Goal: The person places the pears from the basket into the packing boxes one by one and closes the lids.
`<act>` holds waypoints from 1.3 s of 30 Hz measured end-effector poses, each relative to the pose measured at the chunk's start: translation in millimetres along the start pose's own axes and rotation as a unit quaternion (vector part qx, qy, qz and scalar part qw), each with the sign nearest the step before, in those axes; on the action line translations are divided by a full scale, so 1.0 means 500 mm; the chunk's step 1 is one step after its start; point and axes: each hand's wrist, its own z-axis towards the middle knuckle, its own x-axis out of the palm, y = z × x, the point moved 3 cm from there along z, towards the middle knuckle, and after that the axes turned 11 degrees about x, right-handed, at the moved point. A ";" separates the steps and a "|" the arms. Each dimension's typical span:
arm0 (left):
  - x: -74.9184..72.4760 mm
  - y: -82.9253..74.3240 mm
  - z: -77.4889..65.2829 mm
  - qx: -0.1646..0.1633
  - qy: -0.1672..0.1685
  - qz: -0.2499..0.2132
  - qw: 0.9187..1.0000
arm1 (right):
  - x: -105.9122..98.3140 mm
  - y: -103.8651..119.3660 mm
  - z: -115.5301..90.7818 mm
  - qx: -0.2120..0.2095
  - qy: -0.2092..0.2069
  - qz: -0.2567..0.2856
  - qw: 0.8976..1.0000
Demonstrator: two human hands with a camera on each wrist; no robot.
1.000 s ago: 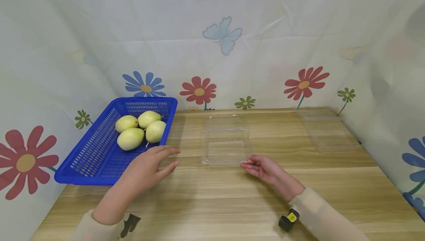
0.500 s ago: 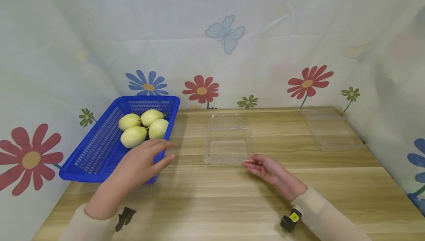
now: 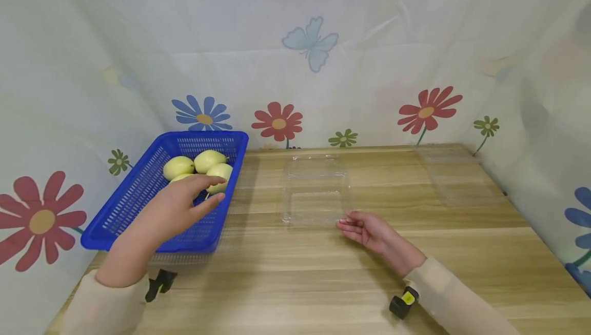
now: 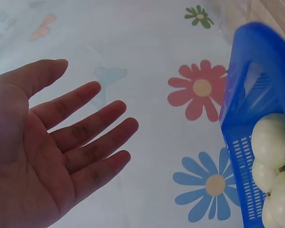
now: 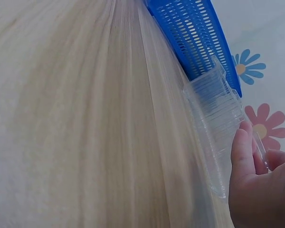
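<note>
My left hand (image 3: 168, 212) hovers over the front right of a blue plastic basket (image 3: 121, 191), fingers apart and holding nothing. Behind it in the basket lie several pale yellow-green pears (image 3: 210, 161), one partly covered by the hand. The left wrist view shows the palm and spread fingers, with pears (image 4: 271, 140) off to the right. At the near right corner of a clear plastic container (image 3: 316, 204), my right hand (image 3: 373, 233) pinches the rim between thumb and fingers. In the right wrist view the container's edge runs between the thumb and fingers (image 5: 243, 152).
Another clear plastic piece (image 3: 461, 181) lies at the back right of the wooden table (image 3: 295, 283). A white curtain (image 3: 221, 22) printed with flowers closes off the back and both sides. The basket stands at the left.
My left hand has moved left from beside the basket's right edge to over the basket, close to the pears. The right hand stays at the container's corner.
</note>
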 end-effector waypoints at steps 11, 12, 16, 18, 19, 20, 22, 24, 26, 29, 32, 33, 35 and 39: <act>-0.041 0.054 0.017 -0.030 0.025 -0.022 0.999 | -0.001 0.000 0.003 0.003 0.001 -0.009 1.000; -0.044 0.058 0.019 -0.034 0.029 -0.022 0.999 | -0.001 0.000 0.003 0.003 0.001 -0.009 1.000; -0.053 0.070 0.027 -0.048 0.048 -0.025 0.997 | 0.000 0.002 0.000 0.003 0.001 -0.012 1.000; -0.056 0.078 0.032 -0.053 0.058 -0.025 0.997 | 0.001 0.002 -0.001 0.003 0.000 -0.012 1.000; -0.058 0.083 0.034 -0.057 0.063 -0.024 0.996 | 0.002 0.002 -0.001 0.003 -0.001 -0.013 1.000; -0.060 0.087 0.036 -0.062 0.067 -0.022 0.996 | 0.002 0.002 -0.002 0.004 -0.001 -0.013 1.000; -0.063 0.097 0.039 -0.071 0.077 -0.018 0.994 | 0.002 0.002 -0.002 0.005 -0.003 -0.014 1.000; -0.065 0.106 0.043 -0.077 0.085 -0.014 0.993 | 0.001 0.001 -0.002 0.006 -0.003 -0.013 1.000; -0.068 0.115 0.047 -0.085 0.093 -0.013 0.992 | 0.002 0.001 -0.002 0.007 -0.003 -0.013 1.000; -0.072 0.130 0.053 -0.099 0.107 -0.013 0.989 | 0.002 0.001 -0.002 0.007 -0.002 -0.011 1.000; -0.074 0.144 0.059 -0.110 0.118 -0.016 0.987 | 0.002 0.002 -0.002 0.007 -0.001 -0.009 1.000; -0.075 0.148 0.061 -0.112 0.121 -0.020 0.986 | 0.002 0.002 -0.002 0.006 -0.001 -0.008 1.000; -0.075 0.158 0.063 -0.114 0.125 -0.029 0.985 | 0.002 0.002 -0.003 0.006 0.001 -0.008 1.000; -0.073 0.177 0.070 -0.113 0.125 -0.046 0.985 | 0.002 0.003 -0.003 0.005 0.003 -0.008 1.000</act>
